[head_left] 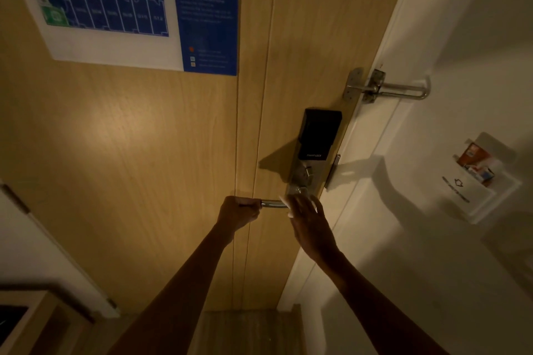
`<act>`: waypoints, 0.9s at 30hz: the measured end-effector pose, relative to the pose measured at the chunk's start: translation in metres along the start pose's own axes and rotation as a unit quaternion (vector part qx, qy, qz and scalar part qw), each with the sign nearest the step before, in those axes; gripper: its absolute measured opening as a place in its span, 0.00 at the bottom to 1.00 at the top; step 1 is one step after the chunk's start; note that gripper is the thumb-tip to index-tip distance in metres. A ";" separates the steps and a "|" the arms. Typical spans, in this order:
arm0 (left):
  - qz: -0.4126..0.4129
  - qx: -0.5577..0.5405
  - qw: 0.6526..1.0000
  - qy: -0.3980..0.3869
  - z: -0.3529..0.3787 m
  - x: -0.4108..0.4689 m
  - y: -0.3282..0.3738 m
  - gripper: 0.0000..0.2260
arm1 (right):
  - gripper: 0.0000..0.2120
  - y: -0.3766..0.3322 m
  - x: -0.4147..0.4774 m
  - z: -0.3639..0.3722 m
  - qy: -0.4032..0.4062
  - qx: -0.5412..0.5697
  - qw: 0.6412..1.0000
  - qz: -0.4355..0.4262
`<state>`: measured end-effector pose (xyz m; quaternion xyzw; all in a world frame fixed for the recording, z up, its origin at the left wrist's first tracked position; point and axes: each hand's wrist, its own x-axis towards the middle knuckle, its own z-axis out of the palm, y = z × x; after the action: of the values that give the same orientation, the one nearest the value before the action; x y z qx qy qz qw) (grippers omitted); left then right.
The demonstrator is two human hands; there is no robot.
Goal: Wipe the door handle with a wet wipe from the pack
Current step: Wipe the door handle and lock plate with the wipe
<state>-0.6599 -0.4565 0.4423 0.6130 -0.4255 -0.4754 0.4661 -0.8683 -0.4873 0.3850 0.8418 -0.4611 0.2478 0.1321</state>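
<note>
Left hand (pixel 239 209) fisted around the door handle (pixel 272 204) tip, centre frame; right hand (pixel 310 220) presses a wet wipe (pixel 290 202) against its base.

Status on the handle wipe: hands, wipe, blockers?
Left hand shut on lever door handle at its free end. Right hand presses wet wipe at the lock end. No blockers.

You stand inside a hotel guest room, at its entrance. The light wood-grain door (pixel 144 153) carries a blue-and-white floor evacuation plan (pixel 115 3), a black electronic smart lock (pixel 318 134) and a steel swing-bar door guard (pixel 386 88). On the white wall (pixel 432 239) beside it, a white key-card power holder (pixel 487 181) holds a card.
</note>
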 end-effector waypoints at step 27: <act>-0.028 0.025 0.998 -0.043 -0.010 0.011 0.005 0.05 | 0.13 -0.036 -0.005 -0.015 0.097 0.587 0.581 0.556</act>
<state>-0.6484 -0.4666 0.4462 0.6152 -0.4394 -0.5034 0.4184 -0.8450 -0.4574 0.3955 0.2865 -0.5773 0.5693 -0.5105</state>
